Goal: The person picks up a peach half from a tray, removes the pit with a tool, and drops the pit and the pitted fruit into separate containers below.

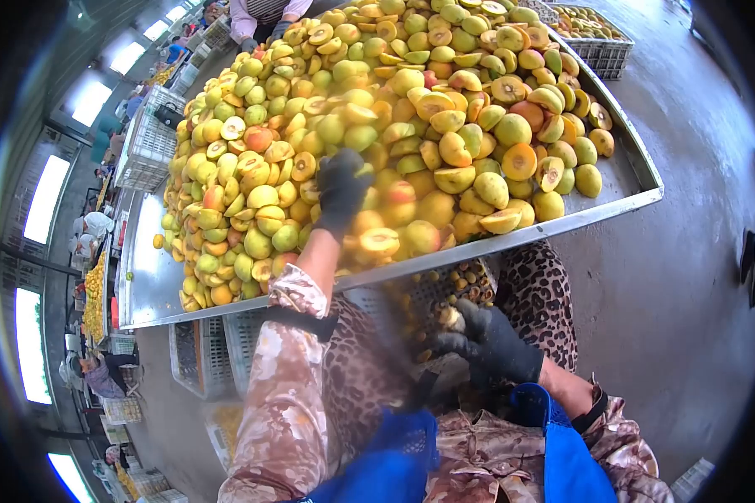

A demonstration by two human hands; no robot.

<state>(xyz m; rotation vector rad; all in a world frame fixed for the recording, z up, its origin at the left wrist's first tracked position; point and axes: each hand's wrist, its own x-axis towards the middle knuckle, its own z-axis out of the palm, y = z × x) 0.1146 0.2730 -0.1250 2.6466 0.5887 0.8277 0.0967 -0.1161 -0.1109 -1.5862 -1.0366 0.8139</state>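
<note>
A broad heap of yellow-green peaches (pixel 264 194), many cut in half with brown stone hollows showing, covers a metal tray table (pixel 512 238). My left hand (pixel 341 191), in a dark glove, is at the near middle of the heap. Its fingers are curled, and a bit of yellow-green peach shows at their edge. Lower down, over my lap, my right hand (pixel 497 342) wears a dark glove too. Its fingers close on a small pale piece (pixel 451 318), too blurred to name. Beneath the tray's edge, small brownish-yellow bits (pixel 471 283) lie in a crate, partly hidden.
White plastic crates (pixel 200 356) stand under the tray at left. Another crate of peaches (pixel 600 52) is at the far right. Across the tray, a person's gloved hands (pixel 264 35) are at the heap. Further workers and stacked crates (pixel 148 138) line the left side.
</note>
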